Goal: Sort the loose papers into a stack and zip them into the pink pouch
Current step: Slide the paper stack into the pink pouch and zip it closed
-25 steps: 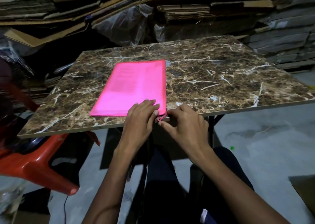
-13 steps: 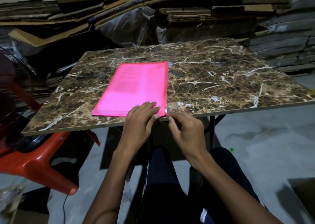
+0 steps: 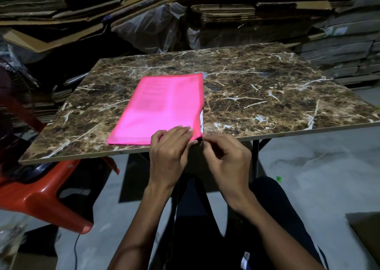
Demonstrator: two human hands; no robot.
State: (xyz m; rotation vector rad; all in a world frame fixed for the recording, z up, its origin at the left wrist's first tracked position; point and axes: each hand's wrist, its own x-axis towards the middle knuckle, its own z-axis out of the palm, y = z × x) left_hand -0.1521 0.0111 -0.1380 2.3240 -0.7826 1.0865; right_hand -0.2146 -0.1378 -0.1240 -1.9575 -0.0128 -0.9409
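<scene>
Head view: left hand presses the soft, light pink pouch flat beside the right hand, which pinches its corner zipper pull

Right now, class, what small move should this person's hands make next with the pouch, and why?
Probably draw the zipper pull away along the right edge of the pink pouch. The right hand pinches it at the near corner, the left hand pins that corner, and white paper shows through the open edge.
</scene>
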